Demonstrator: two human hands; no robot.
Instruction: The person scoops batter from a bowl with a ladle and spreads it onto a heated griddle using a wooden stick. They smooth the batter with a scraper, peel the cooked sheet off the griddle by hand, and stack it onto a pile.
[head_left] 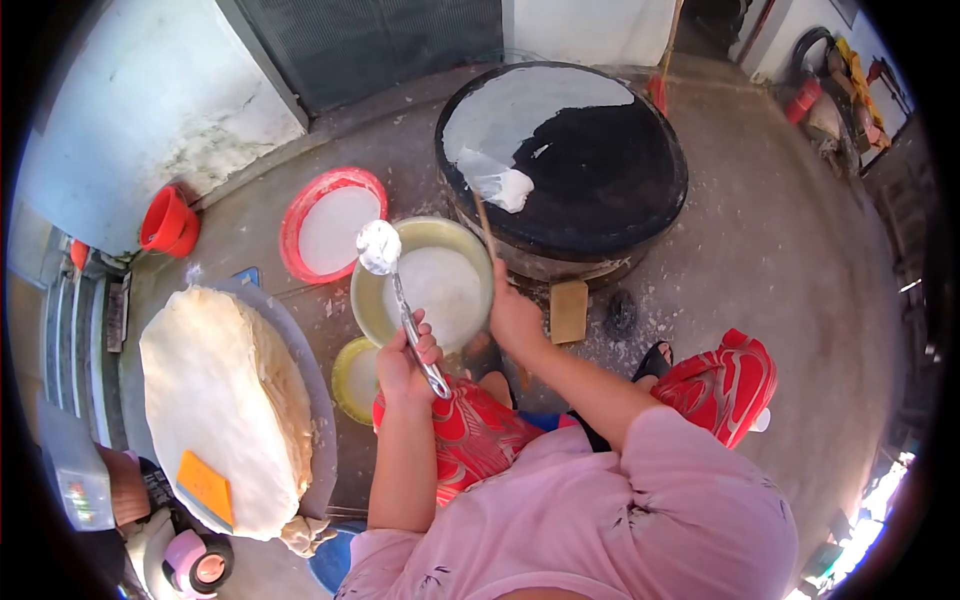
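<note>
My left hand is closed around the handle of a metal ladle, whose bowl holds a heap of white batter above the rim of a pale green basin. My right hand grips a wooden-handled spreader. Its far end reaches a lump of white batter on the round black griddle, and the batter hides its tip. A thin white layer covers the griddle's far and left part; the rest shows black.
Left of me, a tall stack of thin flatbreads carries an orange scraper. A red basin and a yellow bowl hold white stuff. A red bucket stands by the wall; a tan block lies before the griddle.
</note>
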